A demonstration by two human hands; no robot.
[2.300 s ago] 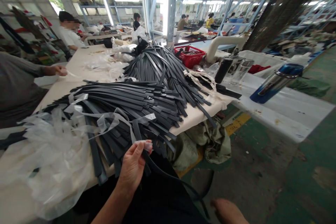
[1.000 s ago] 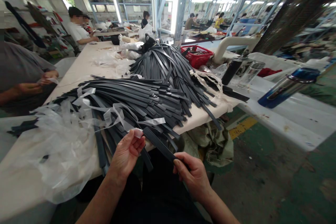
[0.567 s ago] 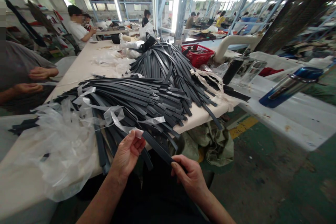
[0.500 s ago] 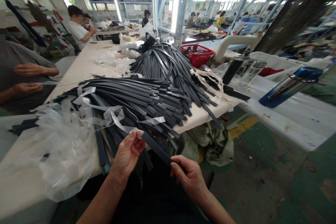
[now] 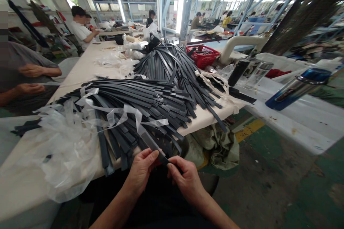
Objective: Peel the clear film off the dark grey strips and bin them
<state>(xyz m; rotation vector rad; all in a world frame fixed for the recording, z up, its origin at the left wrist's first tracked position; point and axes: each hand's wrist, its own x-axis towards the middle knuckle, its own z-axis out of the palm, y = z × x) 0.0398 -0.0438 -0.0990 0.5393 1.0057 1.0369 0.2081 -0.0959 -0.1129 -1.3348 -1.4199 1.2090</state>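
Note:
A flat dark strip [image 5: 164, 159] runs between my two hands at the table's front edge. My right hand [image 5: 185, 177] pinches its near end between thumb and fingers. Close beside it, my left hand [image 5: 141, 171] is closed on the same strip farther up, thumb on top. A translucent film ribbon [image 5: 138, 118] lies along the strip above my left thumb and trails away over the pile. Right behind my hands is a heap of similar dark strips [image 5: 134, 96]. Crumpled clear film [image 5: 70, 154] hangs over the table edge at left.
A second bundle of dark strips [image 5: 166, 59] lies farther back, near a red basket [image 5: 205, 57]. At right, a blue and silver flask [image 5: 298, 87] stands on a white table [image 5: 298, 128]. A co-worker [image 5: 29, 73] sits at left, holding a pale ribbon.
My left hand has moved down and right along the strip, closer to my right hand. The film now lies along the strip's upper part. My right hand has barely shifted.

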